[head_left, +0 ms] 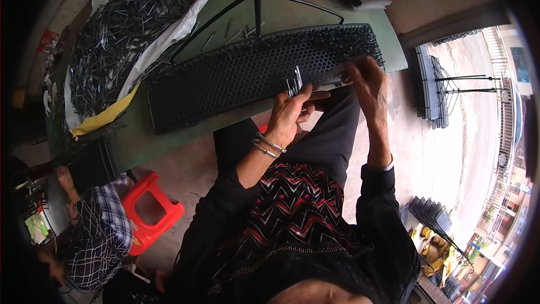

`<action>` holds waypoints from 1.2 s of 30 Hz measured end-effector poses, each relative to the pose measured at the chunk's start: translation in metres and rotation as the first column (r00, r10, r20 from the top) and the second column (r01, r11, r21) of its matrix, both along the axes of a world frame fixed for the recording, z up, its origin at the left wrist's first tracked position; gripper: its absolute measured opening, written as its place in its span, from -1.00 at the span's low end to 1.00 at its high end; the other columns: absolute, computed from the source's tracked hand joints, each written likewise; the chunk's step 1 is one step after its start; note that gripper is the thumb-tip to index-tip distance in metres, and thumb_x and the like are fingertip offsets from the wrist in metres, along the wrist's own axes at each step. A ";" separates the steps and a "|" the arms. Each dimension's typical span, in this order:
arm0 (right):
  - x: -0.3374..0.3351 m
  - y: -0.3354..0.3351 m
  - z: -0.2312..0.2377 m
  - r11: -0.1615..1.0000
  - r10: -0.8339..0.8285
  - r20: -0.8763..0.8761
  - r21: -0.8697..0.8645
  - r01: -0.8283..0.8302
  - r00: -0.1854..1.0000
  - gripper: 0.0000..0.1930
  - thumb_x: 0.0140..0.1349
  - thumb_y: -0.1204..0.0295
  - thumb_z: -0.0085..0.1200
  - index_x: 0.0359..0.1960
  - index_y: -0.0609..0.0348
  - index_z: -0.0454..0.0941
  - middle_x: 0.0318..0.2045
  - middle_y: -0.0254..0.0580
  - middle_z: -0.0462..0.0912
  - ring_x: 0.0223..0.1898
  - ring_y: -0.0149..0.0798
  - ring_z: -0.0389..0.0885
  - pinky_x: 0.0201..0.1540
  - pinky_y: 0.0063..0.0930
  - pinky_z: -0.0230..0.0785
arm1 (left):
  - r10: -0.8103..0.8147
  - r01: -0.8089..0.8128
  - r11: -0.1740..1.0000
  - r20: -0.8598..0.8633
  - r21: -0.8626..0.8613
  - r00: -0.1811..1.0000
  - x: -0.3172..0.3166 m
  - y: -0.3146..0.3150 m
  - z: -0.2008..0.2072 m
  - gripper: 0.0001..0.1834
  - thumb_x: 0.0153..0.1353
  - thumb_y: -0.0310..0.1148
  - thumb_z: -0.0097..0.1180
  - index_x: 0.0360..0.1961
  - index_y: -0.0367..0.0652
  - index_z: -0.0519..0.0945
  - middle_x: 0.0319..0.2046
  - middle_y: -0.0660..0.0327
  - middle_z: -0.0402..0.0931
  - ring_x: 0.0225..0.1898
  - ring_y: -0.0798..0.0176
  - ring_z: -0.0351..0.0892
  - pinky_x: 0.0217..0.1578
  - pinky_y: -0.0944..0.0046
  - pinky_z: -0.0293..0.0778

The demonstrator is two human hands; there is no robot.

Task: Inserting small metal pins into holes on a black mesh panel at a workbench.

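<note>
from afar i see the tabletop (230, 3), the panel (236, 76) on it, long axis left to right — right hand (368, 84) at its right end, fingers bent, i can't tell its hold; left hand (288, 114), by the near edge, closed around pins (297, 80).

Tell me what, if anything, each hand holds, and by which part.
The left hand holds slim shiny grey strips by their near ends; whether the blurred right hand holds anything is unclear.
</note>
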State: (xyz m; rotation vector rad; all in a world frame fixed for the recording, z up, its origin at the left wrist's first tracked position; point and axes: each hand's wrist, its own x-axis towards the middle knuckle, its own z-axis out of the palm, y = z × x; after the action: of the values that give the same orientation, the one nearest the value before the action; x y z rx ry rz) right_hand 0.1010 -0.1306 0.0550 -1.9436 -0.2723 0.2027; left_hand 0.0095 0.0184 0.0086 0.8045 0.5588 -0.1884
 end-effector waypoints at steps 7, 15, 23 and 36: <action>0.030 0.009 -0.038 0.931 -0.161 0.566 -0.184 0.315 0.808 -0.90 0.22 0.47 0.09 -0.27 0.21 0.53 -0.42 -0.13 0.66 -0.40 -0.26 0.64 -0.30 -0.42 0.43 | -0.131 0.138 0.966 0.047 -0.217 0.990 -0.004 -0.009 -0.021 -0.75 0.36 -0.28 -0.01 -0.18 -0.27 0.54 -0.30 0.04 0.65 -0.60 0.56 0.24 -0.68 0.56 0.09; 0.033 0.012 -0.044 0.920 -0.094 0.633 -0.239 0.310 0.768 -0.90 0.22 0.47 0.09 -0.28 0.21 0.50 -0.41 -0.08 0.62 -0.40 -0.11 0.61 -0.30 -0.33 0.43 | -0.038 0.062 0.956 0.087 -0.285 0.995 -0.005 -0.004 -0.025 -0.72 0.39 -0.25 -0.05 -0.15 -0.29 0.52 -0.32 0.02 0.62 -0.52 0.47 0.38 -0.63 0.50 0.19; 0.034 0.012 -0.048 0.871 0.013 0.595 -0.401 0.282 0.804 -0.93 0.22 0.49 0.04 -0.35 0.22 0.46 -0.44 0.01 0.55 -0.38 0.09 0.56 -0.32 -0.19 0.39 | -0.002 0.025 0.934 0.066 -0.355 0.998 -0.005 -0.009 -0.026 -0.71 0.39 -0.25 -0.06 -0.13 -0.29 0.52 -0.30 0.03 0.61 -0.44 0.39 0.49 -0.52 0.42 0.35; 0.040 0.017 -0.025 0.805 0.170 0.534 -0.560 0.197 0.828 -0.91 0.20 0.44 0.03 -0.35 0.19 0.44 -0.36 -0.03 0.56 -0.30 0.10 0.55 -0.28 -0.14 0.38 | 0.038 -0.009 0.945 0.082 -0.327 0.996 -0.007 -0.012 -0.035 -0.73 0.36 -0.26 -0.01 -0.17 -0.29 0.53 -0.36 0.08 0.60 -0.38 0.28 0.54 -0.43 0.33 0.44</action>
State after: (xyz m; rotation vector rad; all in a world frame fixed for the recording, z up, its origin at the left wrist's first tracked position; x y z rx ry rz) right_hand 0.1410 -0.1139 0.0296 -2.6177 -0.6479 -0.3663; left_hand 0.0025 0.0061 -0.0264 0.4800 0.4393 -0.2161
